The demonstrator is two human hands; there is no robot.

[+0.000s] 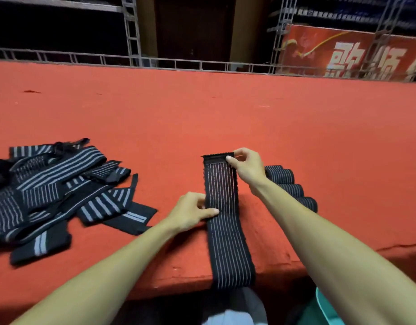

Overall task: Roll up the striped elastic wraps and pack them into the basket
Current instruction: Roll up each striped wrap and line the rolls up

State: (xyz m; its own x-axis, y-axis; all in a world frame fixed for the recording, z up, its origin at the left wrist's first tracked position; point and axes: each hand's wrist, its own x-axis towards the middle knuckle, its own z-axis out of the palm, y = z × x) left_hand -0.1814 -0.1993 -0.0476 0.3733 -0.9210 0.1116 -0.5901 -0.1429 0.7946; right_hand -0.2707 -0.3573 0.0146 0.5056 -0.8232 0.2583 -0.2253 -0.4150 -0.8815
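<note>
The pile is running off the left edge, blurring there. The right arm is covering part of the rolls. The wrap is dropping over the counter lip, its end hiding below.

The unrolled wrap is a long black elastic band with thin pale stripes running its length; it lies flat and straight, its far end folded over into a short dark flap, its near end bending downward; left of the unrolled wrap, well apart, the loose wraps lie in a tangled, overlapping heap, black with grey stripes; just right of it, the rolled wraps sit side by side in a row, partly hidden.
</note>
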